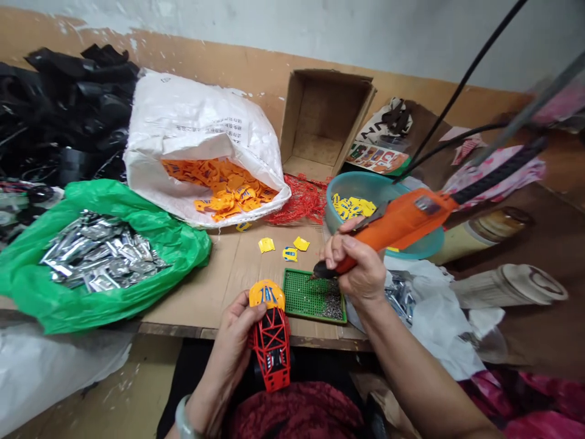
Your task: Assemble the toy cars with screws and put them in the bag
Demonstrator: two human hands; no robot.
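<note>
My left hand (237, 326) grips a toy car (273, 341) with a red lattice frame and an orange panel on its far end, the thumb on the panel's edge. In my right hand (361, 265) is an orange electric screwdriver (397, 225), its dark tip pointing left and down over a green perforated tray (292, 308). Small screws (335, 302) lie heaped at the tray's right side. Several small yellow pieces (266, 245) rest on the cardboard beyond the tray. The car stays apart from the screwdriver tip.
Orange panels (237, 189) fill a white sack (196, 110); silver pieces (105, 250) fill a green bag (183, 244). Behind are red lattice parts (301, 198), a cardboard box (326, 122) and a teal basin (336, 189) with yellow pieces. Black cables (479, 55) hang at right, near cylindrical containers (503, 286).
</note>
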